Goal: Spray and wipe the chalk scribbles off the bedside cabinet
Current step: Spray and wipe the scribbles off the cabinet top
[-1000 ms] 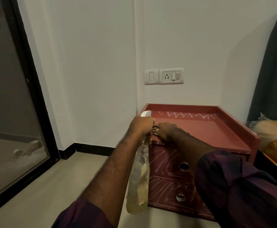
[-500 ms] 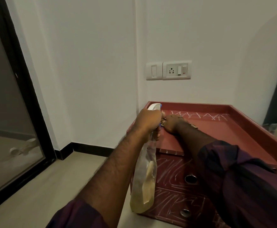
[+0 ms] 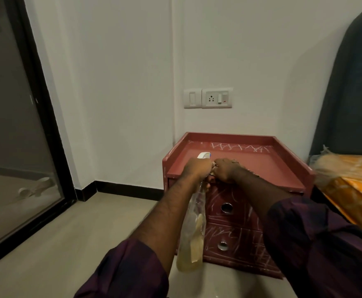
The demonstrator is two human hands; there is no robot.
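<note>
head view: a person's left hand (image 3: 197, 172) wraps its fingers around the neck of a clear spray bottle (image 3: 191, 233) of yellowish liquid, which hangs at the near left corner of a red bedside cabinet (image 3: 272, 164). the right hand (image 3: 226, 171) meets the nozzle with fingers curled; whether they pinch it i cannot tell. chalk scribbles (image 3: 238, 147) line the top's far edge and cover both drawer fronts. likely risk: a nozzle aimed at the right hand would wet the fingers, not the chalk.
</note>
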